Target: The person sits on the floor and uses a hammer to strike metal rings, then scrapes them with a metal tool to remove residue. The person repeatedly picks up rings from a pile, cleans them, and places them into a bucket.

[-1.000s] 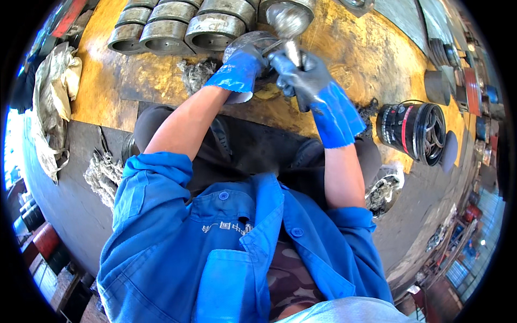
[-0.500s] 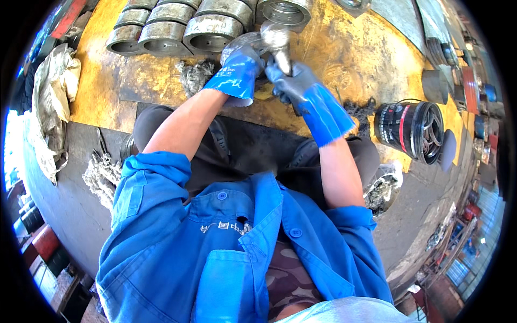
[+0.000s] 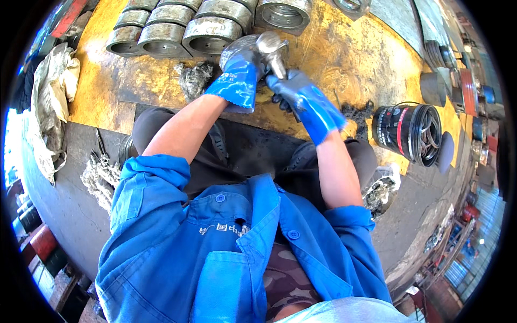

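My right hand (image 3: 304, 97), in a blue rubber glove with a dark palm, is closed round the handle of a hammer (image 3: 269, 43). The hammer's rounded metal head sits just right of my left hand (image 3: 240, 75), over the near edge of a grey metal ring (image 3: 232, 49). That left hand, gloved in the same blue, grips the ring; its fingertips are partly hidden behind the hammer. Whether the hammer head touches the ring I cannot tell. A clump of dirty grey rag (image 3: 195, 79) lies left of the left glove.
Several thick steel rings (image 3: 212, 32) stand in rows at the far left of the yellow metal plate (image 3: 156, 81), with another ring (image 3: 283, 16) beside them. A black bucket (image 3: 401, 129) holding metal rings lies tipped at right. Dirty cloth (image 3: 54, 97) hangs at left.
The hammer head has shifted slightly down and left, and is less blurred. My right hand has moved a little with it. The left hand stays at the ring.
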Demonstrator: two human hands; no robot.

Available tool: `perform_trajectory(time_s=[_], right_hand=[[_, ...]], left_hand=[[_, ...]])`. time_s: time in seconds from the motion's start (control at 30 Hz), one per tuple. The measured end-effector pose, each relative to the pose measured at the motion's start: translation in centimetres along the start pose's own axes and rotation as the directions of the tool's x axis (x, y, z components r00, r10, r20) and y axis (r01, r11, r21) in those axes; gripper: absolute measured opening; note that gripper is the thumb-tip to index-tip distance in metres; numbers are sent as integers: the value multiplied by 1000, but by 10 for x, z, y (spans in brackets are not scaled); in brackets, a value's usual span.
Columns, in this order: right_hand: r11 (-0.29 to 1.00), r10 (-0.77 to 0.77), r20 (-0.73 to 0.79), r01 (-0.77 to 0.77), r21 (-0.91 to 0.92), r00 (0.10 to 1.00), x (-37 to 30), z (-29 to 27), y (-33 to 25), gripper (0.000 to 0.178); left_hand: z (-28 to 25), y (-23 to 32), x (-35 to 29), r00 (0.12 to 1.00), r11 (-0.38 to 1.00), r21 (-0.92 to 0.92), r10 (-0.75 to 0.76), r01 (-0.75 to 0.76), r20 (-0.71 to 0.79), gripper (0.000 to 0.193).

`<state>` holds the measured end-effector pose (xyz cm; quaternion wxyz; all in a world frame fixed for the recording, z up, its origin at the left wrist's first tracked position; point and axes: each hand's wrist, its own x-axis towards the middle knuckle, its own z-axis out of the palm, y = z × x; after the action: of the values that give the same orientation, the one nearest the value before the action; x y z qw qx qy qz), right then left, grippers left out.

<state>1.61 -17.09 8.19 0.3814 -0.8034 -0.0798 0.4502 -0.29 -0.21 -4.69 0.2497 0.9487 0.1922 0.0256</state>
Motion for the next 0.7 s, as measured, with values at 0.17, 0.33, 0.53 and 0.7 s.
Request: perform_trajectory(time_s=[0.17,0.33,0.53,0.7], right_hand=[[967,-121,0,118,225,993,-1,-3,3,32],[883,-311,-37,303,360,950,-31,-1,-26,28],[997,-7,-37,9,71,999,-8,2,3,31],[943,-130,-75,147,297,989,-32,-6,-10,28]], left_hand=[[-3,1,-3,999,999,-9,33,-33,-6,40],[2,-1,-6,988,990,-114,-66,82,138,30],[-2,11,-20,994,997,48,-69,66,86,28],[-25,38,-35,954,991,118,-90,58,286,21]])
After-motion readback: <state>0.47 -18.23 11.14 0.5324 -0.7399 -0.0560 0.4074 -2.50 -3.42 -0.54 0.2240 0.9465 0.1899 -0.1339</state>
